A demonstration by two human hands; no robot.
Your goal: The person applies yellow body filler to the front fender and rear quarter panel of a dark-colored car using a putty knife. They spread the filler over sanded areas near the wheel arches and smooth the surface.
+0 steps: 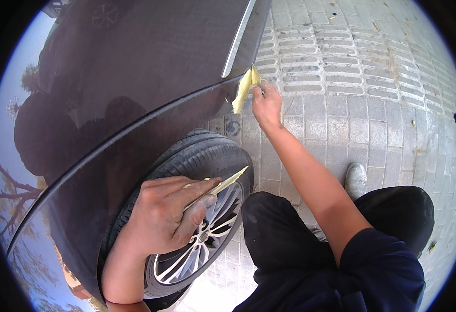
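Observation:
My left hand (161, 218) grips a thin flat plate (230, 182) between thumb and fingers. Pale yellow paste, which looks like body filler, coats its outer edge. The plate is above the car wheel (203, 236). Farther up, my right hand (267, 103) pinches a small yellow-smeared spreader (255, 77), whose kind is partly hidden by the fingers. Its blade lies at the edge of a yellow filler patch (242, 91). That patch covers the corner of the dark car body (153, 58), just below a bright trim strip (237, 39).
A black tyre (196, 150) bulges out between the panel and my legs. Grey paving bricks (329, 128) and slotted paving blocks (302, 58) cover the ground. My bent knee (269, 210) is near the wheel, and a grey shoe (356, 181) rests on the bricks.

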